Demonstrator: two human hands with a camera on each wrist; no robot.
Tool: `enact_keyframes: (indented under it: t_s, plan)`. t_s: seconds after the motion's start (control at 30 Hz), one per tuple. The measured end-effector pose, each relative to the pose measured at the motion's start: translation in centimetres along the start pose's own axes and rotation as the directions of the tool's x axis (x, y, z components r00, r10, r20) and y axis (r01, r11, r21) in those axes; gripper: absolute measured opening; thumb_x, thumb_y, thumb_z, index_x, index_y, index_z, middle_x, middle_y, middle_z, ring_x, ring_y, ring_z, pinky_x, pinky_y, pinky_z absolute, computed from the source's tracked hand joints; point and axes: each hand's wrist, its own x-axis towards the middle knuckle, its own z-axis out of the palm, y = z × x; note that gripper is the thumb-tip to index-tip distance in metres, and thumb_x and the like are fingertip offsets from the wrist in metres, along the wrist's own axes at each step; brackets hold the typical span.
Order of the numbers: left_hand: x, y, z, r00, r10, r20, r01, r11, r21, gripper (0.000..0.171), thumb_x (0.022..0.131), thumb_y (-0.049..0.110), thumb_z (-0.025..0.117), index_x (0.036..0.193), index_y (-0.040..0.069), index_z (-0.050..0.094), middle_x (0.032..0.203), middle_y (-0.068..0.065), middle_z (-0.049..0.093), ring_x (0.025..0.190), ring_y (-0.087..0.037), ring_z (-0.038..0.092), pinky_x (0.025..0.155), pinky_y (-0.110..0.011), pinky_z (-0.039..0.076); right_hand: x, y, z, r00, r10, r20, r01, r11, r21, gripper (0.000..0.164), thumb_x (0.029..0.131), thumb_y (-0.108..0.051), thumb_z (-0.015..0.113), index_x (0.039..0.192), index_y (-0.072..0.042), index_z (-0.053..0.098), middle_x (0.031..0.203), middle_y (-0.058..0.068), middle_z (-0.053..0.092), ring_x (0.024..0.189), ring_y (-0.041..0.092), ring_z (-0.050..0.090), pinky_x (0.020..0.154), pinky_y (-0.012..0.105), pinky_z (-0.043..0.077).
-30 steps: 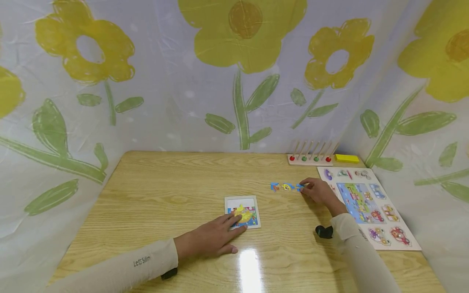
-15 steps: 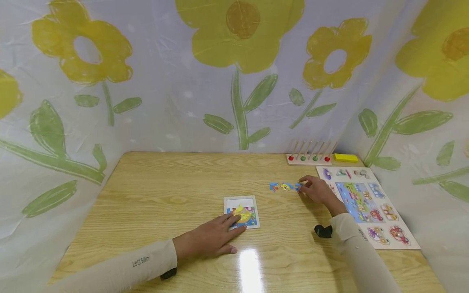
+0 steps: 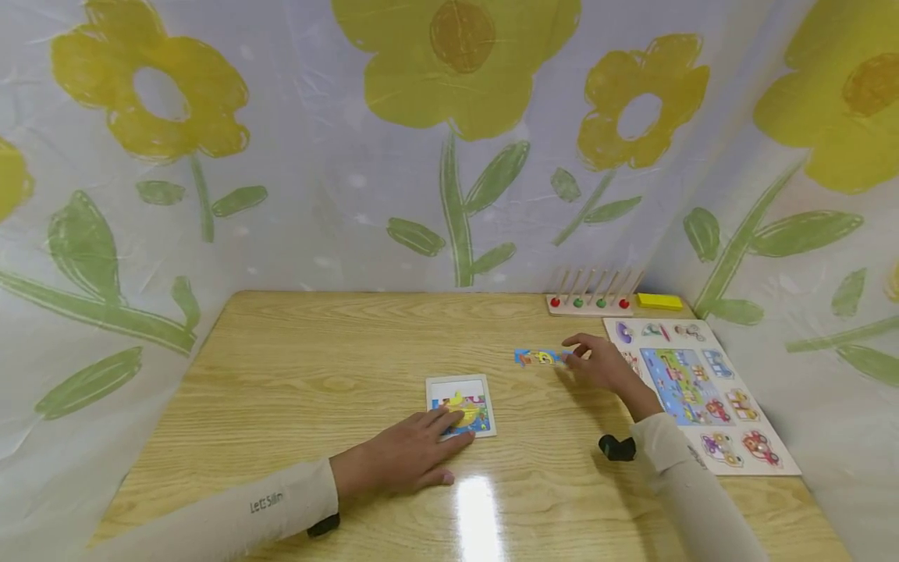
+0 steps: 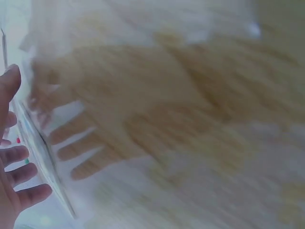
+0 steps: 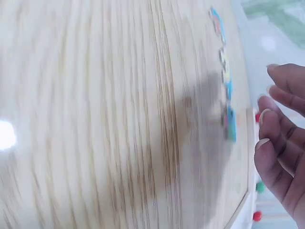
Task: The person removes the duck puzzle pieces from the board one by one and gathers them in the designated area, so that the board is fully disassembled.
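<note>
My left hand (image 3: 410, 454) lies flat with spread fingers, its fingertips resting on a small white-framed puzzle (image 3: 459, 388). A yellow figure fills the puzzle's near part, while the far strip of the tray is bare white. In the left wrist view the left hand (image 4: 21, 179) has its fingers spread at the left edge. A short row of blue and yellow puzzle pieces (image 3: 542, 357) lies right of the tray and farther away. Over the row's right end hovers my right hand (image 3: 600, 365), holding nothing; in the right wrist view its fingers (image 5: 271, 164) are loosely bent above the pieces (image 5: 226, 67).
At the back right stands a peg rack (image 3: 588, 306) with red and green beads, beside a yellow block (image 3: 659, 301). A large picture puzzle board (image 3: 767, 414) lies along the right edge. Flower-printed cloth (image 3: 316, 195) encloses the wooden table (image 3: 316, 367).
My right hand has drawn slightly left over the row and come off the rightmost piece, which now sits closer to the others. My left hand has stayed on the tray.
</note>
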Motion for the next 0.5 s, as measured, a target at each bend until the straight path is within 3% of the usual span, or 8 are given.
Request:
enact_keyframes:
  t_s: [0.27,0.5]
  plan:
    - [0.9,2.1,0.0,0.997,0.057,-0.045,-0.056,0.998,0.029,0.06,0.106,0.053,0.035,0.153,0.016,0.039,0.158,-0.019,0.038,0.14,-0.036,0.046,0.108,-0.049,0.046,0.4,-3.1,2.1,0.994,-0.102,0.045,0.101,0.995,0.025,0.029,0.098,-0.016,0.065,0.123,0.0,0.066,0.095,0.016,0.071,0.058,0.013,0.05,0.056,0.029,0.044]
    - [1.0,2.9,0.1,1.0,0.011,0.002,-0.011,1.0,0.001,0.062,0.107,0.053,0.032,0.157,0.016,0.034,0.162,-0.02,0.03,0.145,-0.041,0.038,0.11,-0.053,0.043,0.7,-5.5,4.0,0.98,-0.145,0.136,0.139,0.989,0.051,0.028,0.1,-0.017,0.063,0.124,-0.003,0.066,0.097,0.013,0.07,0.057,0.012,0.048,0.055,0.027,0.045]
